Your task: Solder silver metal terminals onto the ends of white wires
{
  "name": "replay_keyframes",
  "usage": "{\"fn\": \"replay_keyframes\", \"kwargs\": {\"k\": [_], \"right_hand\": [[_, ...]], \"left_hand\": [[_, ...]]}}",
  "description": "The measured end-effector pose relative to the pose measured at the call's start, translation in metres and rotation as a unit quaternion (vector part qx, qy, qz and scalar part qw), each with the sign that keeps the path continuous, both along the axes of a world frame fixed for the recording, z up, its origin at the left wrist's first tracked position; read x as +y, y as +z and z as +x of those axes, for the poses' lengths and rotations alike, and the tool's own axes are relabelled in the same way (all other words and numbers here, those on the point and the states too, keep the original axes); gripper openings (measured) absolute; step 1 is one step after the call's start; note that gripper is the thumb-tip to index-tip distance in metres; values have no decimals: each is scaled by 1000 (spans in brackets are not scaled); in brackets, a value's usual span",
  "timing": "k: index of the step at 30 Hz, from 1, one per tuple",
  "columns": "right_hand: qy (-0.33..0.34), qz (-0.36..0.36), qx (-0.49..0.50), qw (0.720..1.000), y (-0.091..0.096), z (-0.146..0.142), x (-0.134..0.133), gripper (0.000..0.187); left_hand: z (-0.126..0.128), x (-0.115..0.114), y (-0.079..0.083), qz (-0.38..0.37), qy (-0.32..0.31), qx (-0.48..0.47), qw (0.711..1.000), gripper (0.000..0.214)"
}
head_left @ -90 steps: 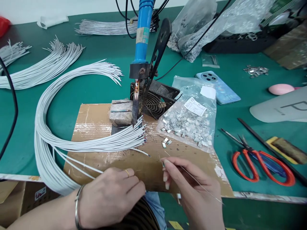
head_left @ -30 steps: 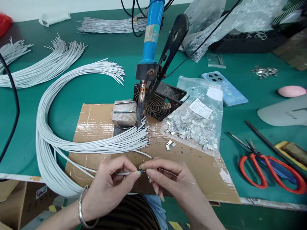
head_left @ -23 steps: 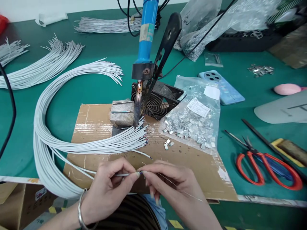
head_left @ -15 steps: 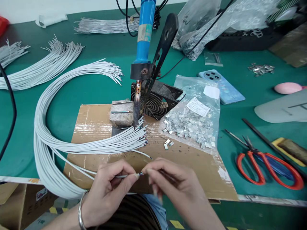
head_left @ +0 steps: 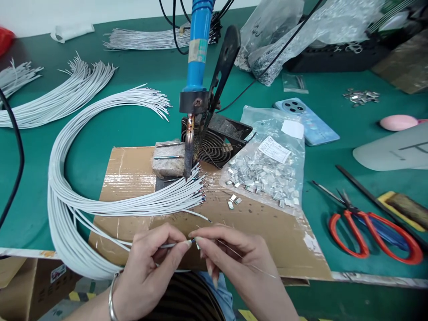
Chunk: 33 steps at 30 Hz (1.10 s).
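Note:
My left hand [head_left: 147,267] pinches the end of a single white wire [head_left: 170,245] between thumb and fingers. That wire runs back to a large curved bundle of white wires [head_left: 67,196], whose cut ends fan out on a cardboard sheet [head_left: 267,240]. My right hand [head_left: 234,254] holds a thin metal pin [head_left: 240,256], which crosses the fingers. Its fingertips meet the wire's dark tip just in front of my left thumb. Small metal clips [head_left: 233,200] lie on the cardboard beyond my hands.
A blue soldering iron [head_left: 197,49] stands in a metal holder above a stone block [head_left: 167,162] and a fan guard [head_left: 217,147]. A plastic bag of metal clips [head_left: 264,174] lies to the right. Further right are red-handled scissors [head_left: 371,236] and a phone [head_left: 304,120]. More wire bundles lie behind.
My hands have come together since the oldest frame, with the left hand lifting the wire end to the right hand. In the latest frames they shift only slightly, and the view drifts a little.

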State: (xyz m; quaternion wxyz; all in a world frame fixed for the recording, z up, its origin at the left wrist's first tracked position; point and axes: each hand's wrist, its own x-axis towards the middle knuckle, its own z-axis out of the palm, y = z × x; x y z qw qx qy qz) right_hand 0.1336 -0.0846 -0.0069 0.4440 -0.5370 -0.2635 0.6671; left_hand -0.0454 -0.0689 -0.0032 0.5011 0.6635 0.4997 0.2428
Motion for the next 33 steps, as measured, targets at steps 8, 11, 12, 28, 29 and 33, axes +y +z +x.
{"fn": "replay_keyframes", "kwargs": {"k": [8,11,12,28,29,33], "right_hand": [[-46,-29,20,998,-9,1,1,26],[-63,-32,33,997,-16,5,1,27],[-65,-34,37,997,-17,5,1,26],[-103,17,-30,994,-13,-23,-14,19],[-112,29,-50,992,-15,-27,-17,18],[-136,111,-137,975,-22,-34,-20,11]], "left_hand": [[2,-3,0,8,3,10,1000,26],[0,-2,1,-30,18,4,999,29],[0,-2,1,-37,23,3,999,29],[12,-7,1,3,54,-6,999,26],[14,-7,1,-19,69,-25,997,26],[18,-4,2,-125,117,-118,978,22]]}}
